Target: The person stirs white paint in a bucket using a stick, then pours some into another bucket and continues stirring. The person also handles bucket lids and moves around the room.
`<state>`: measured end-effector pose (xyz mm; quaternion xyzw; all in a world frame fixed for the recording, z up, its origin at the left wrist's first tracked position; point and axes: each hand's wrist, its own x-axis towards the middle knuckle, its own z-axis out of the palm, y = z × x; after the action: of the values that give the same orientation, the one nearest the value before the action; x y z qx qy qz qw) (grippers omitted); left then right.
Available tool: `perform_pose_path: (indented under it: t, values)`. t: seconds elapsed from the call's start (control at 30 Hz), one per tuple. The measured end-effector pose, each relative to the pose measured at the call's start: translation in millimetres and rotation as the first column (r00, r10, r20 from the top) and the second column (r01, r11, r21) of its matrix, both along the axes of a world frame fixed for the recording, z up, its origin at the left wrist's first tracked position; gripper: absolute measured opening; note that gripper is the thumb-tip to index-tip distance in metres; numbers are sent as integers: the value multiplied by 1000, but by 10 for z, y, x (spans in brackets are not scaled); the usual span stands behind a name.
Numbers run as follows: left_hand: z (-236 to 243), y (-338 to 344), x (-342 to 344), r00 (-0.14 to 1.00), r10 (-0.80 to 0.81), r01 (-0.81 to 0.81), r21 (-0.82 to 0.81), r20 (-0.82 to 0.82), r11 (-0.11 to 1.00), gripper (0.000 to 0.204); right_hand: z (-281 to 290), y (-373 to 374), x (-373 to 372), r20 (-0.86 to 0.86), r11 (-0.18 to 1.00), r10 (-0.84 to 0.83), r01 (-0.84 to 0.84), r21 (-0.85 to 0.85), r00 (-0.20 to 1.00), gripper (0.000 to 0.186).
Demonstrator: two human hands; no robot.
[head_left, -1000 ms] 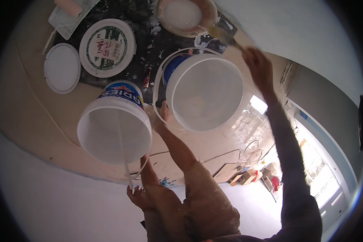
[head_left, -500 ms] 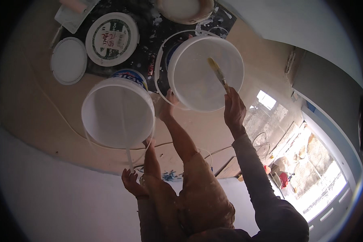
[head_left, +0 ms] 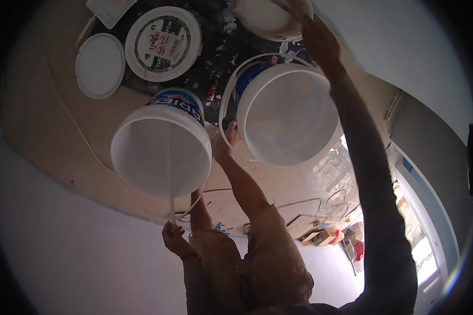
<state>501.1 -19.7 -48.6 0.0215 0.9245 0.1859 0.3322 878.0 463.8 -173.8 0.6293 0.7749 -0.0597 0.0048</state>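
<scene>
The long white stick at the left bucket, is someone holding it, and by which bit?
Yes: the left hand holds the white stick by its near end, outside the bucket's rim.

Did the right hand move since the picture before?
Yes: the right hand moved forward, from the near rim of the right bucket to the round basin.

Tan floor (head_left: pixel 270 184): blk. spattered sheet (head_left: pixel 214 55), upper ctr., w/ lidded tub (head_left: pixel 163 44), upper L, & basin (head_left: pixel 270 35) w/ wht. contents, top ctr.; wht. lid (head_left: pixel 100 65), upper L, at sheet's edge; cardboard boxes (head_left: pixel 322 237), lower R.
</scene>
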Motion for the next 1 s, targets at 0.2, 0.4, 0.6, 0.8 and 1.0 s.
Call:
perform_pose_path:
  t: [0.2,0.4,0.6,0.8,1.0]
  values:
    - [-14,47,130,996,72,-73,-17,-62,997,37,-1953,1023,121,58,919,361,-344,-194,931,23]
    - [122,-3,21,989,90,-90,1,-114,996,37,-1071,689,412,-469,956,64,-188,-224,881,30]
    - [264,88,-165,993,57,-56,12,-99,998,39,1054,-886,406,-394,916,-396,329,-228,830,26]
    - [398,224,-195,993,-5,4,-7,-119,1000,43,987,-2133,248,-45,954,-238,224,-201,970,16]
    - [536,91,-339,984,-81,79,-14,-161,997,43,893,-2630,304,-68,886,-400,367,-284,914,18]
